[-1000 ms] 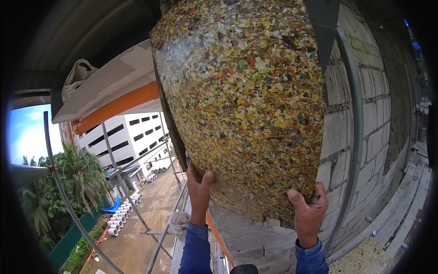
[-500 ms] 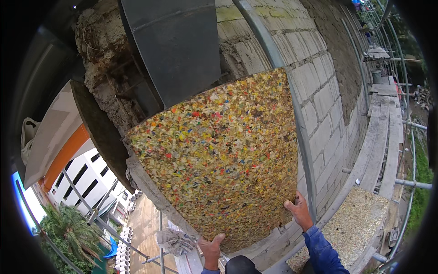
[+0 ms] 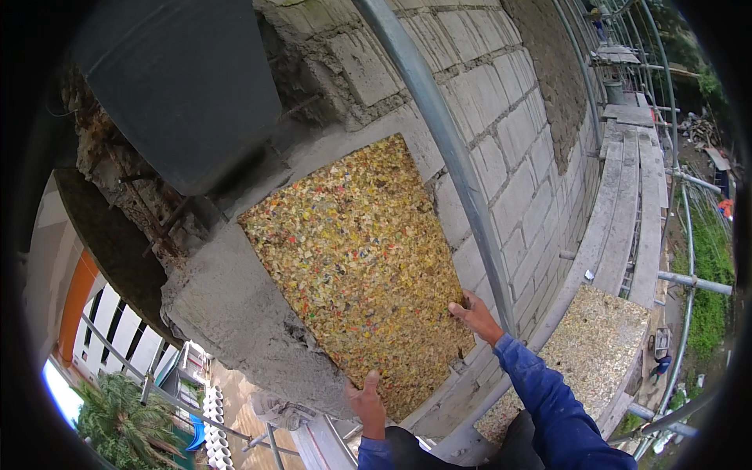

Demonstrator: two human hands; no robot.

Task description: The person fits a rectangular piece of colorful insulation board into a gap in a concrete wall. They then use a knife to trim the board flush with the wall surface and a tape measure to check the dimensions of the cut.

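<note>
A rectangular board (image 3: 352,266) of pressed, multicoloured flakes is in both my hands, tilted against the block wall and the rough concrete. At its lower left edge my left hand (image 3: 366,403) grips with the thumb on the front face. My right hand (image 3: 476,315) holds the right edge in the same way, its other fingers hidden behind the board. Beyond the top of the board stands a dark grey smooth panel (image 3: 180,94), beside broken concrete with exposed bars. A grey metal pole (image 3: 450,141) runs close along the board's right side.
A second flake board (image 3: 599,333) lies on the scaffold to my right. Wooden planks (image 3: 619,204) stretch away along the block wall (image 3: 525,164). At lower left are a crumpled plastic bag (image 3: 278,409) and scaffold tubes. Far below are concrete pipes (image 3: 215,431) and a palm (image 3: 125,415).
The board has moved away from me and looks smaller, baring grey concrete along its left side and top. Both hands keep their hold. The view has shifted too.
</note>
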